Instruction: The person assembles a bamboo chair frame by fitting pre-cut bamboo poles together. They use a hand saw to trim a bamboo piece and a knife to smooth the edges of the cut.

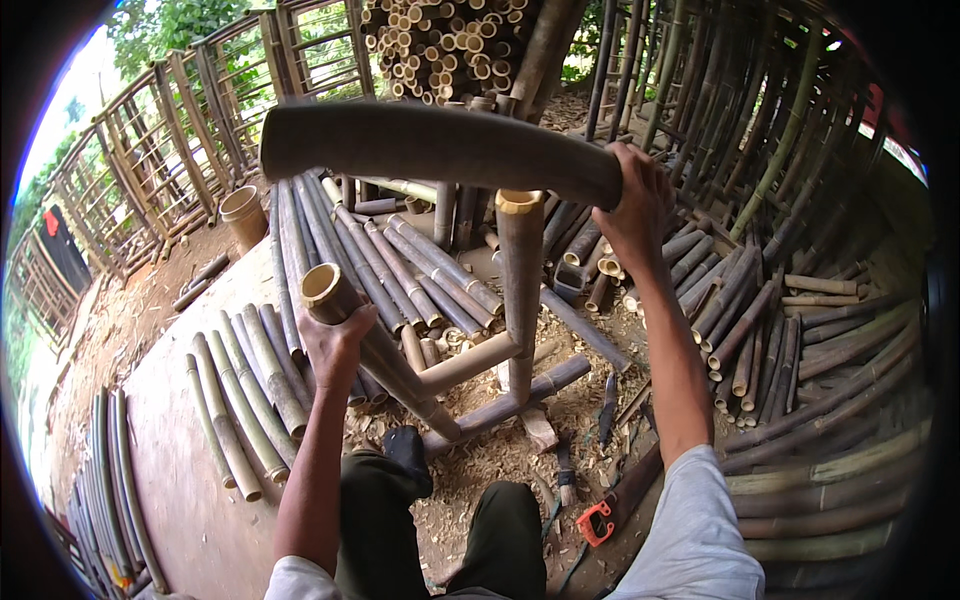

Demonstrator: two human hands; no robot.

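Note:
A thick, dark bamboo length (430, 150) lies almost level across the upper middle, its right end gripped by my right hand (638, 205). Below it stands a bamboo frame: a left post (392, 365) with an open pale top, a right post (520, 265) with a pale cut rim, a crosspiece (470, 363) joining them, and a dark base pole (530, 395) near the ground. Around the upper part of the left post my left hand (338, 345) is closed. The raised length passes just above the right post's top; whether they touch I cannot tell.
A saw with an orange handle (597, 522) and a chisel-like tool (607, 410) lie among wood shavings. Cut bamboo poles (245, 370) rest on a pale board (185, 420). More bamboo (820, 460) is piled at right. A bamboo fence (190, 130) and stacked bamboo ends (450, 45) stand behind.

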